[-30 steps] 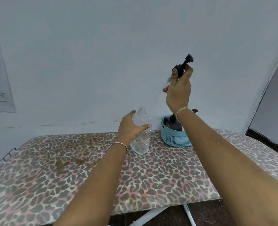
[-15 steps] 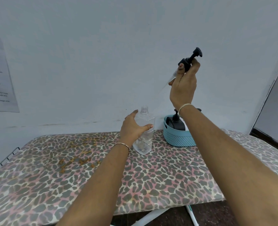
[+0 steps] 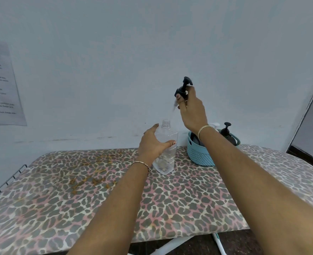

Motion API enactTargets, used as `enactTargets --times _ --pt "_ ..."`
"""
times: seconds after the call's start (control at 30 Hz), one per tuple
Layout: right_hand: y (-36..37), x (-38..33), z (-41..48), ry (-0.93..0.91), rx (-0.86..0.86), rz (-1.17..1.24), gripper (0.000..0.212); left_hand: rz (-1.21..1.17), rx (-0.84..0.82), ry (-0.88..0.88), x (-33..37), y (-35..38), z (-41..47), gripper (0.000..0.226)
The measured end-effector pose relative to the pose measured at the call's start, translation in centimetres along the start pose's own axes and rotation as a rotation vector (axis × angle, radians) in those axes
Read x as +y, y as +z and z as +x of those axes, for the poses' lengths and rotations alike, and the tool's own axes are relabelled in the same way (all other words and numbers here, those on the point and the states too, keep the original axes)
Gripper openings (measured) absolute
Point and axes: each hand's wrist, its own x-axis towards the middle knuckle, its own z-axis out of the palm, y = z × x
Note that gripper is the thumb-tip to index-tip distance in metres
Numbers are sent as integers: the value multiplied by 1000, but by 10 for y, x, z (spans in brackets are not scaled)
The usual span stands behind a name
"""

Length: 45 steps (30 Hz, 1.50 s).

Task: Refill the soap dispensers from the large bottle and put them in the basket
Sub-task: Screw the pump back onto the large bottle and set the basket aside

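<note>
Two curled grips — left hand (image 3: 152, 144) round the clear bottle (image 3: 167, 161), right hand (image 3: 192, 113) on the black pump (image 3: 182, 89), aloft.

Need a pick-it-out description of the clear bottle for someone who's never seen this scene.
Find the leopard-print board, then the teal basket at its far edge. Just left of the basket stands the clear bottle, gripped by the left hand. Unlike the dark dispenser in the basket, it is see-through with an open, capless neck.
</note>
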Motion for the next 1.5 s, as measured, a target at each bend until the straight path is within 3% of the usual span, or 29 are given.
enactTargets --times 0.3,0.57,0.7,0.9,1.17,1.4,1.5 --pt "17 14 -16 74 -231 74 28 -20 -49 5 -4 -3 2 98" --pt "18 13 -13 157 -279 270 28 -204 -336 -56 -3 -28 18 100" --pt "19 12 -14 141 -352 198 32 -196 -418 -47 1 -34 20 88" --pt "27 14 -28 182 -437 155 34 -139 -378 -25 -3 -32 20 91" --pt "32 7 -37 260 -213 214 26 -119 -302 15 -6 -21 18 94" --pt "36 12 -44 384 -269 400 62 -77 -273 32 -9 -17 18 94" --pt "40 17 -46 364 -266 421 55 -76 -261 32 -9 -15 18 101"
